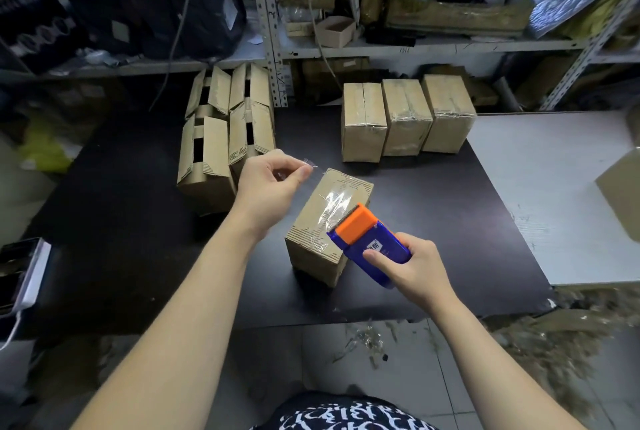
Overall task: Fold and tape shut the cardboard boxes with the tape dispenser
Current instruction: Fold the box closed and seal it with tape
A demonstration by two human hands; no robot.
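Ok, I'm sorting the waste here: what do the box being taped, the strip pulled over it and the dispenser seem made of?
Box: brown corrugated cardboard, matte; fluting shows along its edges. Strip: thin clear plastic film, glossy; it glints and wrinkles. Tape dispenser: probably hard moulded plastic, smooth; translucent blue body, opaque orange head.

Your shot dim and cool overall, light falling from overhead, glare on clear tape (335, 203) and on white tabletop (554, 194) at your right, dark table (121, 222) swallowing shadows, shelves (415, 46) soft, edges bowed by your wide lens, floor litter (561, 343) smeared bottom right.
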